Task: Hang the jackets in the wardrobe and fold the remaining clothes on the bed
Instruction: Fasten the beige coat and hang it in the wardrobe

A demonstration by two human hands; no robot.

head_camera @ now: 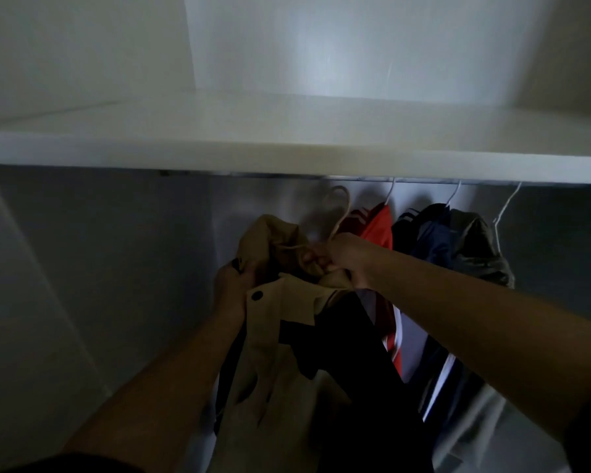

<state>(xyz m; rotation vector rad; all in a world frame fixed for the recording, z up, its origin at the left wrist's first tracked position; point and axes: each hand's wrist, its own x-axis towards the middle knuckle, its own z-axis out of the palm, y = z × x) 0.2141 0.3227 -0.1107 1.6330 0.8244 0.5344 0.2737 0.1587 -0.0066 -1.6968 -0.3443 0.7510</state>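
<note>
Hands apart: left hand (pixel 229 288) grips tan coat (pixel 287 339) collar; right hand (pixel 347 257), at its 3 o'clock, clamps hanger (pixel 339 208) neck. Hook just under rail (pixel 423 180). Red jacket (pixel 377 228) hangs at coat's 2 o'clock.

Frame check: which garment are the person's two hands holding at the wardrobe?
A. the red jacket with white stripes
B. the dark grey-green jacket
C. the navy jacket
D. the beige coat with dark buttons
D: the left hand grips the front edge of the beige coat with dark buttons, and the right hand grips its collar by the cream hanger; the red jacket with white stripes hangs untouched behind.
</note>
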